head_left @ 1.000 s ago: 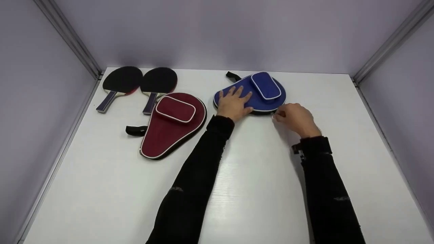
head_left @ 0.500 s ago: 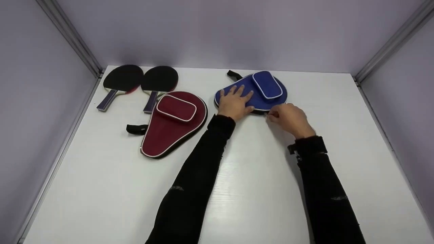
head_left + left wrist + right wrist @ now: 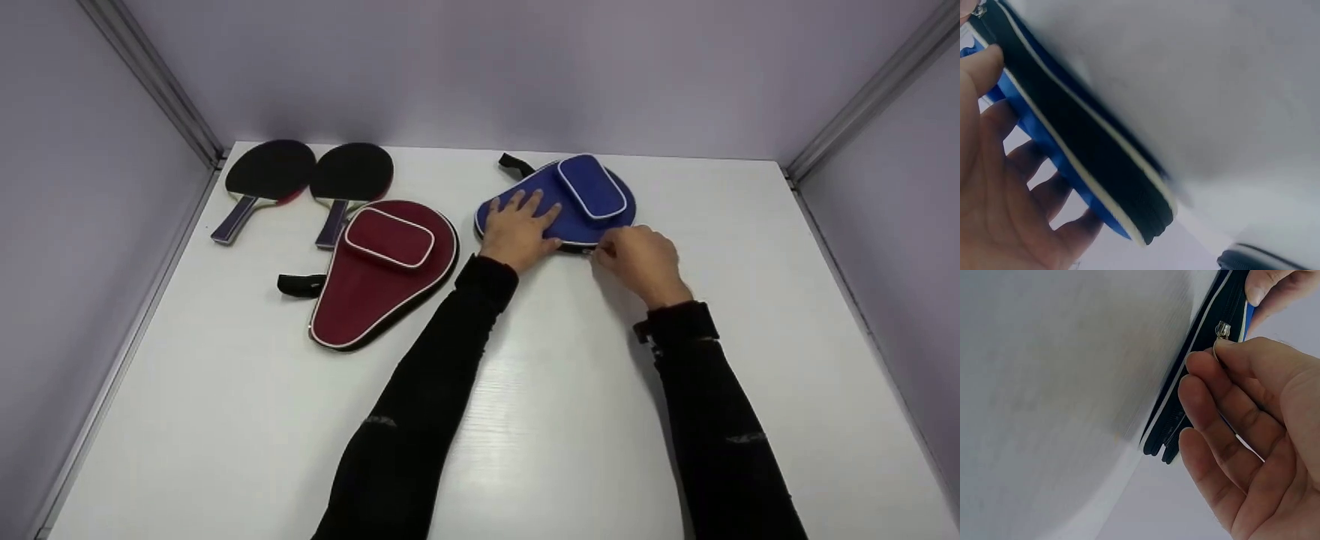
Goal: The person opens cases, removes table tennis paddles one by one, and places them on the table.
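A blue table tennis bat case (image 3: 541, 180) with white piping and a raised pocket lies near the table's back edge. My left hand (image 3: 517, 236) rests on its narrower part, fingers spread; in the left wrist view the thumb (image 3: 988, 64) lies at the case's black side. My right hand (image 3: 641, 259) is at the near, rounded edge of the case. In the right wrist view its thumb and index finger pinch the zipper pull (image 3: 1216, 351), just below the metal slider (image 3: 1222, 329). Behind the slider, near the case's end, the zipper teeth part slightly.
Left of my left forearm lies a dark red bat case (image 3: 375, 292) with a black strap (image 3: 301, 286). Two black-faced table tennis bats (image 3: 270, 172) lie at the back left, one handle partly beside the red case. Walls enclose the white table (image 3: 555, 420) at the back and sides.
My right hand has moved a little to the left along the near edge of the blue case, holding the zipper pull. The left hand has stayed on the case.
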Demonstrator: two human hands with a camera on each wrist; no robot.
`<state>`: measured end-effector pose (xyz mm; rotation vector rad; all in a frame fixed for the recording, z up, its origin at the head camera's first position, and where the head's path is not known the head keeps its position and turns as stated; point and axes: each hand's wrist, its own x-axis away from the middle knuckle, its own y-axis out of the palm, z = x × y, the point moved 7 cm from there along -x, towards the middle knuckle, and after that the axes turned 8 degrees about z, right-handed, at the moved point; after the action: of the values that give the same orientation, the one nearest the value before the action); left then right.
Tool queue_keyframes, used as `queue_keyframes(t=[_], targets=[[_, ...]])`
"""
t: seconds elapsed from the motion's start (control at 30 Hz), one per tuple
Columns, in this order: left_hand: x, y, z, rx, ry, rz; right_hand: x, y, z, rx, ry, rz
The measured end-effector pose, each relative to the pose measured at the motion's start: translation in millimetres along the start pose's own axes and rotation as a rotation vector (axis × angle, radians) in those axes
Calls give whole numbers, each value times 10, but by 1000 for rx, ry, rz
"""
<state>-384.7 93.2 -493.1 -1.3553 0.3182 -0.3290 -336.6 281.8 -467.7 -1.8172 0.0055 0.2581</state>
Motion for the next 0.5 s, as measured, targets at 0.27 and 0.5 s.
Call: queue_keyframes(t=[0.27, 0.5], targets=[[-224, 482, -175, 5, 99, -11, 9, -40, 139, -8, 18, 35], [112, 228, -48, 70, 156, -62, 19, -89, 266, -13, 33, 83]])
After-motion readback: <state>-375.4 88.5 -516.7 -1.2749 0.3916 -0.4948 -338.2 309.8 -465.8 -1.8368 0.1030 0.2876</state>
